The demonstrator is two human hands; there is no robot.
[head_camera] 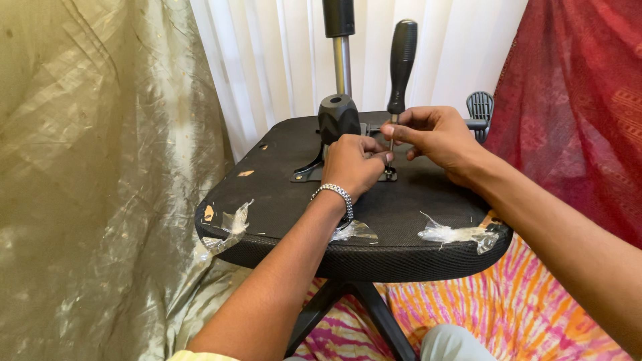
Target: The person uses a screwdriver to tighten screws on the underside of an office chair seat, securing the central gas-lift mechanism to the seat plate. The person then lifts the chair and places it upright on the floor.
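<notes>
- near you, torn clear tape and loose mesh edge trim hang off the upturned chair seat; a sleeve or wrist could snag there and jerk your aim.
- your left hand, fingers pressed together, pinches at the screw spot on the metal bracket; if the tip slips, it would likely jab those fingertips.
- your right hand pinches the screwdriver low on its shaft, handle upright above; so low a grip may let it tilt and cam out.
- behind, the gas lift column stands close; the handle could knock it.
</notes>
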